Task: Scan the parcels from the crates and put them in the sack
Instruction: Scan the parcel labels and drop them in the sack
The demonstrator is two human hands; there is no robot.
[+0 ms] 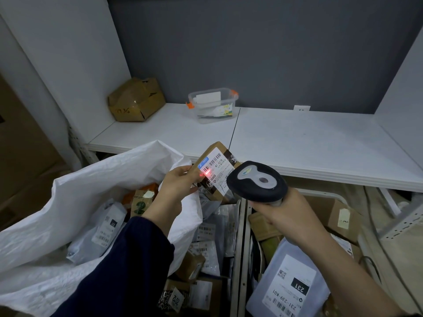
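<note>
over the sack, left hand point(176, 181): fingers and thumb curled round the lower end of a small box point(211, 149), holding it tilted with its white label point(217, 172) facing up.
sleeve point(128, 259): dark, covering the left forearm, which crosses above the sack.
right hand point(281, 211): wrapped round the handle of a scanner point(257, 180), forearm bare.
scanner: dark head with a grey top plate, just beside the box on its right — nose turned toward the label.
red spot point(206, 173): glowing on the label's barcode, next to the left fingertips.
box: brown card with a dark patterned band, in the air above the left crate, beside the sack's rim.
sack point(68, 191): white woven, mouth open at left; a white mailer point(103, 227) and a green-printed carton point(140, 203) lie inside.
left crate point(235, 259): below the box, heaped with labelled mailers and small cartons.
right crate point(325, 193): under the right arm — a grey mailer point(290, 284) marked 231 on top, brown cartons behind.
shelf point(297, 143): white, beyond the crates, carrying a clear tub point(212, 106) with orange clips and a dented carton point(136, 100) in the left corner.
</note>
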